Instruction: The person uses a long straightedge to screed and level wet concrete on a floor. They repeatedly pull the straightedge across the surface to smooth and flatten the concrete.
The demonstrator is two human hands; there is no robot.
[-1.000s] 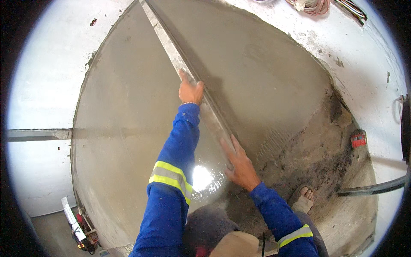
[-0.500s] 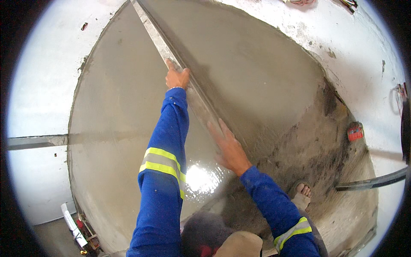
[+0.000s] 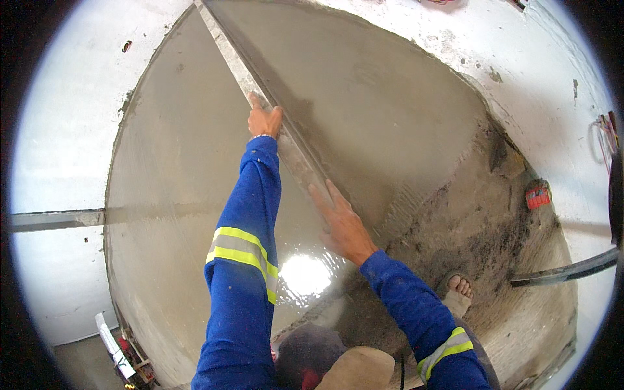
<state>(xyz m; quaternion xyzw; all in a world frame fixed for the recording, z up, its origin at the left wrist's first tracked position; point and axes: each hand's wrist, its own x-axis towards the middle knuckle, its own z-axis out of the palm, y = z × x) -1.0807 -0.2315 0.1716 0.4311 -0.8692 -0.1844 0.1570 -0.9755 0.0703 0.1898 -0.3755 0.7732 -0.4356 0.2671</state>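
A long pale metal screed bar (image 3: 229,53) lies diagonally on a wet grey concrete surface (image 3: 162,130), from the far wall down toward me. My left hand (image 3: 264,119) grips the bar about midway, with its fingers over the top. Nearer to me, my right hand (image 3: 344,224) holds the bar's lower stretch, thumb and fingers spread across its edges. The bar's near end is hidden by my right hand and the glare on the wet surface.
White walls (image 3: 65,149) border the surface. On the right are rough, dark mortar (image 3: 468,221), a bare foot in a sandal (image 3: 459,289), a red packet (image 3: 537,194) and a dark curved strip (image 3: 565,276). A white strip (image 3: 114,344) and tools sit at the lower left.
Both hands and the screed bar have shifted slightly left, along with a small shift of the view. Ridged marks show more clearly in the wet concrete right of the bar.
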